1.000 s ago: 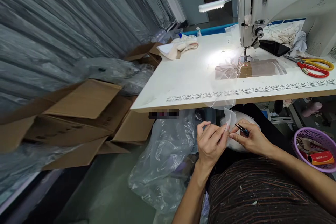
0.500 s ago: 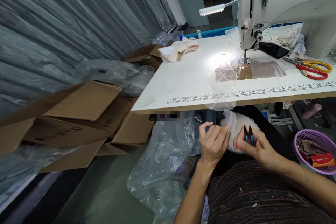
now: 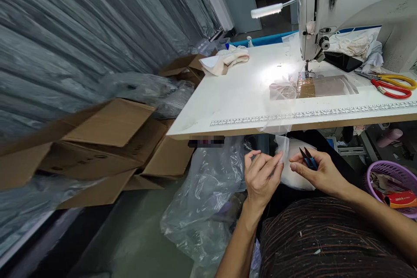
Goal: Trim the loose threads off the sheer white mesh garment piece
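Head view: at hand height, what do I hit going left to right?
Open cardboard box → clear plastic bag → left hand → sheer white strip at its fingertips → right hand holding the snips → purple basket.

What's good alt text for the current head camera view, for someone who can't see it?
A person's left hand pinches sheer white fabric near the front edge of a white table, while the right hand holds small snips, blades apart. A sewing machine stands on the table; an open cardboard box is at picture left.
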A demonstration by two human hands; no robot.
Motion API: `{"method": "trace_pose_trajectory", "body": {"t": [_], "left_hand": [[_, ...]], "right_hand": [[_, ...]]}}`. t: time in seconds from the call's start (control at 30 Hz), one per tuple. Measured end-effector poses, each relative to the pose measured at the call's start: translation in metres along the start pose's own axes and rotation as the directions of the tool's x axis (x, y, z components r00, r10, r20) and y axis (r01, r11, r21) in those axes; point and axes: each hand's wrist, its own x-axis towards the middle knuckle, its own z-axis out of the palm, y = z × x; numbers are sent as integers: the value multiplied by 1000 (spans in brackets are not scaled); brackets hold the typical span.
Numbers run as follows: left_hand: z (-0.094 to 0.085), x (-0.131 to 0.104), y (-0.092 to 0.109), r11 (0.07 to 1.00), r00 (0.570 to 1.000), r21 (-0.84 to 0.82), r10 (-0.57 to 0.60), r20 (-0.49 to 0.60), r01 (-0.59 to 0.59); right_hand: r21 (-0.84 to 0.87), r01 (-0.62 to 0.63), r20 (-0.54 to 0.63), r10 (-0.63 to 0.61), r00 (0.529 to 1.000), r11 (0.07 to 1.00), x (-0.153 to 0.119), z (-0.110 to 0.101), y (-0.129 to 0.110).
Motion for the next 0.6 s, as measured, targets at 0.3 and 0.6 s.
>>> {"method": "trace_pose_trajectory", "body": {"t": [0.3, 0.6], "left_hand": [[2, -2, -4, 987, 988, 58, 151, 16, -151], [7, -5, 2, 949, 953, 94, 293, 81, -300]], "right_hand": [[-368, -214, -233, 133, 963, 905, -11, -83, 32], [-546, -259, -305, 99, 947, 796, -4, -89, 40]]}}
